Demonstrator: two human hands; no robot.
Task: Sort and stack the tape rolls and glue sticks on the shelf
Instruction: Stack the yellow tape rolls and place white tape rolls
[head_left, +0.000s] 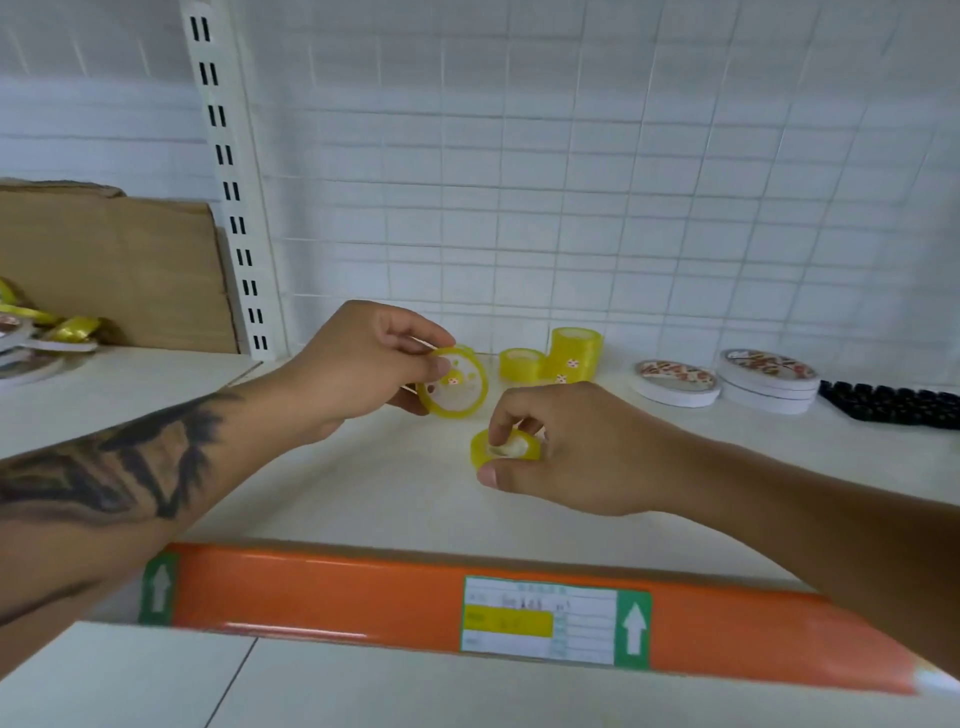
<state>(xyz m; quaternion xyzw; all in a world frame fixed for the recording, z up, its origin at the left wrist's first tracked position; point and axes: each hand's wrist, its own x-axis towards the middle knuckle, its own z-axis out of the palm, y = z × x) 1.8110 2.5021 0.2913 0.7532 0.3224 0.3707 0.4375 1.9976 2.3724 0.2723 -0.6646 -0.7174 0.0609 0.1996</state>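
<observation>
My left hand pinches a yellow tape roll, tilted on edge just above the white shelf. To its lower right, my right hand grips a second yellow tape roll lying flat on the shelf, with fingers over its top and the thumb below. Behind them, near the wire back, stand a single yellow roll and a taller stack of yellow rolls, touching each other.
White flat tape rolls and a stack of them lie to the right, beside a black tray. A cardboard sheet and loose rolls sit on the left bay. An orange price rail fronts the shelf.
</observation>
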